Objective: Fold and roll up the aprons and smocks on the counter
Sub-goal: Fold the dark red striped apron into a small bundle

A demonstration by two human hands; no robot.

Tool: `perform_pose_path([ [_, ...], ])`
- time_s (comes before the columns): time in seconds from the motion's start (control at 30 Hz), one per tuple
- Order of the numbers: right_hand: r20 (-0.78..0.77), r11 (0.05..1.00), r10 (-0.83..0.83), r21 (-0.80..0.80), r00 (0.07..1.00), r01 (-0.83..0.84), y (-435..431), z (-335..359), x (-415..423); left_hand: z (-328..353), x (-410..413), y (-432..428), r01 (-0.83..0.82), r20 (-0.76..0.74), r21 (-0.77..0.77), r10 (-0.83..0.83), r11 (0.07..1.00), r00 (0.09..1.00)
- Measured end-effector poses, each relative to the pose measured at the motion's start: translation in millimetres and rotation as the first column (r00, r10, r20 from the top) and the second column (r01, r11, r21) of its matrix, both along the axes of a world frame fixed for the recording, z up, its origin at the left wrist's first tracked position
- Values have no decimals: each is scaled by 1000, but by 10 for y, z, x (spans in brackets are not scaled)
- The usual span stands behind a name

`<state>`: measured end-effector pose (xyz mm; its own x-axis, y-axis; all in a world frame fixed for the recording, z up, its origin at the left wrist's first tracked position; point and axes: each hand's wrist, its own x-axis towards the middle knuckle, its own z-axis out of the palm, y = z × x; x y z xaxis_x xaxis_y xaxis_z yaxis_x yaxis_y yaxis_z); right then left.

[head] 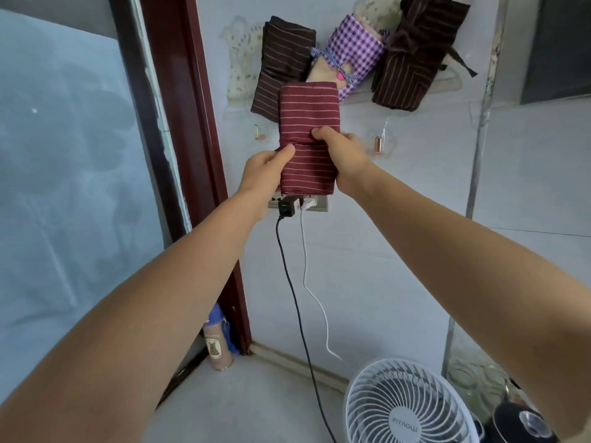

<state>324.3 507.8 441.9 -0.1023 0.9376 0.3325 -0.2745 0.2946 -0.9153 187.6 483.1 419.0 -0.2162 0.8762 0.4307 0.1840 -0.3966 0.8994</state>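
A rolled dark red apron [308, 123] with thin pale stripes is held up in front of the wall, upright. My left hand [265, 175] grips its lower left side, thumb pressed on the front. My right hand [343, 156] grips its right side at the middle, fingers curled over the fold. Above it on the wall hang a rolled brown striped apron [281, 63], a purple checked smock [355, 51] and another brown striped apron [415, 55] tied with its strings.
A wall socket [315, 204] sits just under the apron, with a black plug and cable [287, 260] and a white cable [305, 266] hanging down. A white fan [406, 407] stands at the lower right. A dark red door frame [192, 123] runs on the left. A bottle [219, 350] stands in the corner.
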Motion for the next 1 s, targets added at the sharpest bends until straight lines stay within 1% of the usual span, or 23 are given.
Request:
perform_pose_path([
  [0.13,34,998,44,37,998,-46,176,143,-348,104,-299,113,-73,38,7,73,997,997],
  [0.27,85,995,83,42,993,-87,443,187,-663,82,-585,291,-139,-38,-19,138,990,990],
  [0.37,157,994,62,75,986,-74,670,224,-850,74,-766,498,-184,-31,-8,183,983,983],
  [0.43,192,989,-9,147,981,-20,801,268,-941,110,-834,624,-197,-8,28,198,980,980],
  [0.5,207,971,-114,229,972,65,935,338,-1013,176,-861,769,-217,18,56,216,975,976],
  [0.6,235,913,-266,373,935,166,1118,399,-1089,255,-860,982,-261,53,81,258,962,965],
  [0.67,265,885,-334,418,905,204,1208,417,-1121,264,-874,1102,-287,66,84,282,954,957],
  [0.87,327,809,-489,517,809,279,1442,443,-1184,282,-933,1378,-327,78,80,322,941,944],
  [1.0,412,742,-593,614,692,270,1519,545,-1197,315,-971,1487,-369,80,86,363,925,928],
])
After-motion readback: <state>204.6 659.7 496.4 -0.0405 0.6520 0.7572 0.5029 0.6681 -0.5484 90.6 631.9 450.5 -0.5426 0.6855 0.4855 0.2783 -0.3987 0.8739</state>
